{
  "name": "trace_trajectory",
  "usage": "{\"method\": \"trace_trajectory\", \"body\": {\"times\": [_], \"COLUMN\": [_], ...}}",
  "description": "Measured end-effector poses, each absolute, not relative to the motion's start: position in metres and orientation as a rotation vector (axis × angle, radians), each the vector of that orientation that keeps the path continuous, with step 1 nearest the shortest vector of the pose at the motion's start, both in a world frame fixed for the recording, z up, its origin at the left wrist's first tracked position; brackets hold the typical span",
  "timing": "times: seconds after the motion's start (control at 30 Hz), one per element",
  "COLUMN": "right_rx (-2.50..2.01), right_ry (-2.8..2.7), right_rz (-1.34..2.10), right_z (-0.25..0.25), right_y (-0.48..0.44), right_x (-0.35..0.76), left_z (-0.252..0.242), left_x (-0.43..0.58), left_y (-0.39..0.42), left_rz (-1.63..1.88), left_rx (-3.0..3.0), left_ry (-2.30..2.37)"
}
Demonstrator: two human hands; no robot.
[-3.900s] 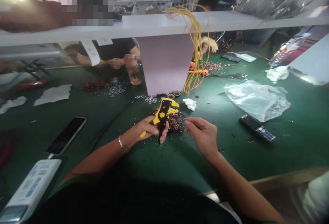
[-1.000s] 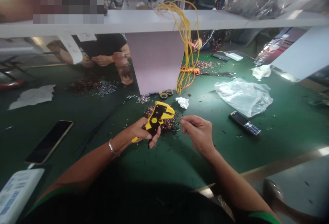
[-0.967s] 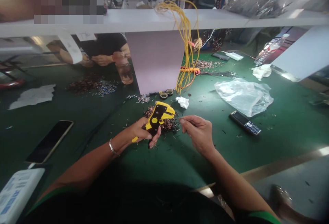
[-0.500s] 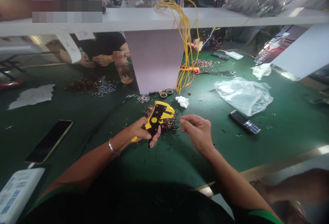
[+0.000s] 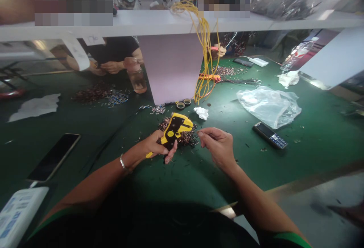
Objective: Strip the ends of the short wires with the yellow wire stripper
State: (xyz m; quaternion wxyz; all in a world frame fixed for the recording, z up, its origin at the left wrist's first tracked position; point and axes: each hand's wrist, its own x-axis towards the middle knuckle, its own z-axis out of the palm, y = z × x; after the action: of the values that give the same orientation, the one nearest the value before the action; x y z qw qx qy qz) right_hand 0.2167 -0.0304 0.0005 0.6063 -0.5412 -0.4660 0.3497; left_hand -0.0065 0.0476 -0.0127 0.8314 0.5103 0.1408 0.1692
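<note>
My left hand (image 5: 159, 146) is wrapped round the handles of a yellow and black wire stripper (image 5: 174, 129), whose jaws point to the right. Below and behind the tool lies a pile of short wire pieces (image 5: 188, 138) on the green table (image 5: 159, 187). Just right of the jaws, my right hand (image 5: 216, 143) is pinched with thumb and forefinger together. What sits between those fingertips is too small to make out. A crumpled white tissue (image 5: 201, 113) and two rolls of tape (image 5: 181, 105) lie behind the pile.
A black phone (image 5: 55, 157) and a white power bank (image 5: 21, 214) lie left; a keypad phone (image 5: 270, 135) and a clear plastic bag (image 5: 270, 105) lie right. Yellow wires (image 5: 205, 58) hang from the shelf (image 5: 153, 22). Other people's hands (image 5: 112, 67) work across the table.
Both my hands and the tool have stayed almost where they were. At the right edge, the blurred arm near the table's corner has moved mostly out of view.
</note>
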Motion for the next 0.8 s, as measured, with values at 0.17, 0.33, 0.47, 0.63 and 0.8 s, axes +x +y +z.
{"method": "trace_trajectory", "body": {"times": [0.17,0.33,0.47,0.63,0.8], "right_rx": [-1.259,-1.268,-1.268,-1.296,-1.292], "right_ry": [-1.074,-1.07,-1.068,-1.076,-1.056], "right_rz": [0.804,0.816,0.817,0.815,0.845], "right_z": [0.0011,0.0021,0.0032,0.003,0.0036], "right_y": [-0.0304,-0.0288,-0.029,-0.0285,-0.027], "right_x": [0.2166,0.2159,0.216,0.2163,0.2153], "left_z": [-0.0158,-0.0159,-0.0174,-0.0207,-0.0202], "left_x": [-0.0059,-0.0048,-0.0048,-0.0052,-0.003], "left_y": [0.0483,0.0485,0.0476,0.0454,0.0422], "left_rz": [0.358,0.37,0.375,0.396,0.415], "left_rx": [1.072,1.085,1.105,1.112,1.071], "left_ry": [0.313,0.301,0.311,0.358,0.386]}}
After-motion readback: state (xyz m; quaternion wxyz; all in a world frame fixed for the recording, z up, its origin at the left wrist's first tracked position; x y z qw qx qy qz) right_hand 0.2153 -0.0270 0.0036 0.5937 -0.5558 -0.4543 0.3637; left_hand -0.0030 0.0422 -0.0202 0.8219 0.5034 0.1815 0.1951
